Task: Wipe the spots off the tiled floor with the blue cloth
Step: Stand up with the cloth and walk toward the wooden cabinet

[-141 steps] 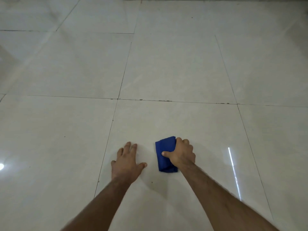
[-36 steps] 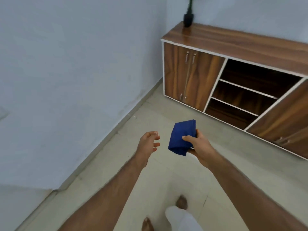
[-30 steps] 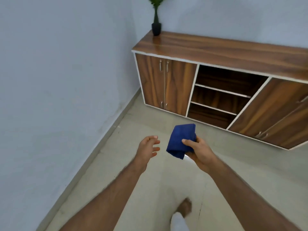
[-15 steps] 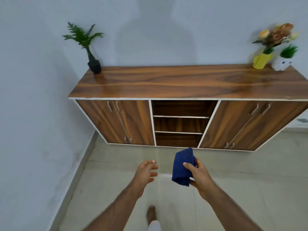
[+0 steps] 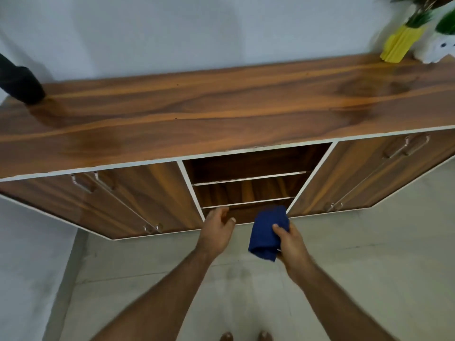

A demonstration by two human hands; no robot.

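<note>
I'm now standing much closer to the sideboard (image 5: 221, 114), right hand (image 5: 291, 244) gripping blue cloth (image 5: 267, 233) before its open shelves, left hand (image 5: 216, 233) empty, fingers loosely curling.

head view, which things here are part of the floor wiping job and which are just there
Part of the job:
blue cloth, folded, held in the right hand
tiled floor
left hand, empty

Just there:
wooden cabinet
black vase
yellow vase
white pot
</note>
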